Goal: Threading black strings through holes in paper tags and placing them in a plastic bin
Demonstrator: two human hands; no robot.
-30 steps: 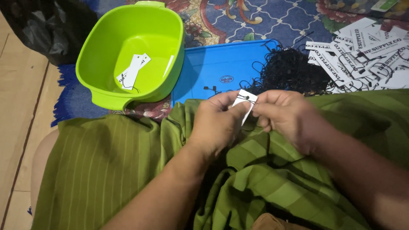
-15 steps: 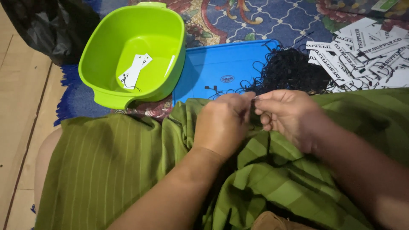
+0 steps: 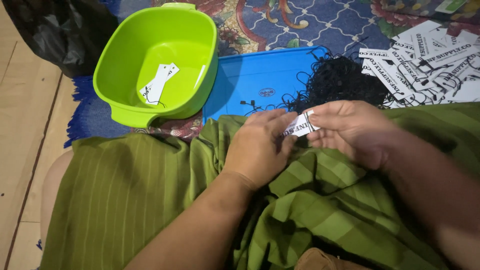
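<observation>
Landmark: lime-green plastic basin (image 3: pixel 155 65), on the patterned rug left of everything else.

Inside the basin: two white card tags with thin black strings (image 3: pixel 157 85), flat on its floor. Risk here, as a judgement: light tags, open basin, easily tipped out by a knock from a knee under the cloth.

Just right of the basin: flat blue plastic tray (image 3: pixel 260 75), bearing a tangled heap of black string loops (image 3: pixel 340 80) at its far side. Likely trouble: one loop dragging several others along, snagging on the tray edge.

Right of the basin and nearer the body, over striped olive-green cloth (image 3: pixel 135 200) across the lap: left hand (image 3: pixel 260 147), fingers curled and pressed on one end of a small white card tag (image 3: pixel 299 125). Tag level, held between both hands, above the cloth.

Further right: right hand (image 3: pixel 350 127), thumb and fingertips pinching the tag's other end. Possible slips: card bending or tearing under opposite pulls; thin string, hard to see here, sliding free of the pinch and vanishing into the cloth folds.

Farthest right of the basin: loose pile of white printed card tags (image 3: pixel 430 65) on the rug, easily scattered by a sleeve.
</observation>
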